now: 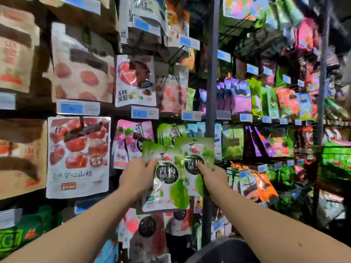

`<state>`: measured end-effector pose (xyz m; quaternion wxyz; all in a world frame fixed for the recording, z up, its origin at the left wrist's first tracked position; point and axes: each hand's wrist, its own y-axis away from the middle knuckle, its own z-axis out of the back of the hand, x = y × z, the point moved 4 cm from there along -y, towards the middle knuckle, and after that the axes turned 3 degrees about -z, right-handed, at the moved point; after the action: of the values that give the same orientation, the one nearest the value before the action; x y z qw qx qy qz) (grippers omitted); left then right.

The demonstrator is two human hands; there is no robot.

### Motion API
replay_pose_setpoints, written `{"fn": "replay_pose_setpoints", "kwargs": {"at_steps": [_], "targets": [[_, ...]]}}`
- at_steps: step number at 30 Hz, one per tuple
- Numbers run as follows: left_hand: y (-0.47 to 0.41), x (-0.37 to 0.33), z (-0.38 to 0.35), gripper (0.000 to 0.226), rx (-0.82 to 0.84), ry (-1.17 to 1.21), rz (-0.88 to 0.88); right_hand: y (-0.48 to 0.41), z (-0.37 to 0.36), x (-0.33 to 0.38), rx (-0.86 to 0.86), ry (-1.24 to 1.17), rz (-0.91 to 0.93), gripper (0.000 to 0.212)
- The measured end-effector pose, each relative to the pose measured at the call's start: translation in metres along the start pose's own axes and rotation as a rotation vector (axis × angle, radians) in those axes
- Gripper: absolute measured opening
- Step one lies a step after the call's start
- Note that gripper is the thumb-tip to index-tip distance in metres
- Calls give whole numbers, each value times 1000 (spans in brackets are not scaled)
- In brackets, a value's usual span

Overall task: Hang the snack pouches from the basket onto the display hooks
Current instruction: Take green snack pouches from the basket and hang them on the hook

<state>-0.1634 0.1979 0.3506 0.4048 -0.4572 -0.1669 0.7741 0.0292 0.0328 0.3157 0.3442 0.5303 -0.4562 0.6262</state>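
Snack pouches (167,177), two matching green ones, held up just left of the dark post (211,92), overlapping like a fanned pair of cards. Front pouch (168,188) sitting lower and further left of the post, pinched at its left edge by the left hand (136,175), thumb (152,163) curled over the printed face. Rear pouch (195,149) riding higher and closer to the post, gripped by the right hand (213,177) with a thumb (199,166) pressed on the front by the black circle. Rest of those fingers tucked behind, so can't say how they lie.

Neither one on a hook yet. Pretty clearly mid-hang: up at the rack, not threaded on. Same green design dangling in a hanging row (166,132) right behind and a bit above, also just left of the post, so probably the target peg. Hook itself lost in the blur, honestly can't pick out the tip.

Next move most likely calls for splitting the pair and doing one at a time. Lifting the rear pouch to line up its hang hole with the peg end, then sliding it back onto the row. Worth keeping the front pouch parked clear in the left hand meanwhile to avoid snagging. Dark rounded thing (224,249) low down below the post, maybe the basket, hard to tell.
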Motion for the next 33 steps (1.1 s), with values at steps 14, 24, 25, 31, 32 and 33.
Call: {"fn": "replay_pose_setpoints", "kwargs": {"at_steps": [14, 24, 25, 31, 32, 33], "targets": [[-76, -9, 10, 62, -107, -71, -83, -91, -40, 49, 12, -135, 24, 29], [-90, -12, 4, 68, -96, -66, -81, -118, -43, 69, 3, -120, -39, 58], [-91, -10, 2, 68, -93, -62, -81, -120, -44, 67, 1, -115, -42, 60], [-91, 2, -2, 65, -78, -31, -77, -126, -44, 63, 14, -111, -68, 52], [-92, 3, -1, 66, -75, -25, -80, -127, -44, 64, 13, -114, -68, 45], [-93, 3, 0, 67, -68, -16, -81, -129, -44, 64, 3, -116, -68, 40]]}}
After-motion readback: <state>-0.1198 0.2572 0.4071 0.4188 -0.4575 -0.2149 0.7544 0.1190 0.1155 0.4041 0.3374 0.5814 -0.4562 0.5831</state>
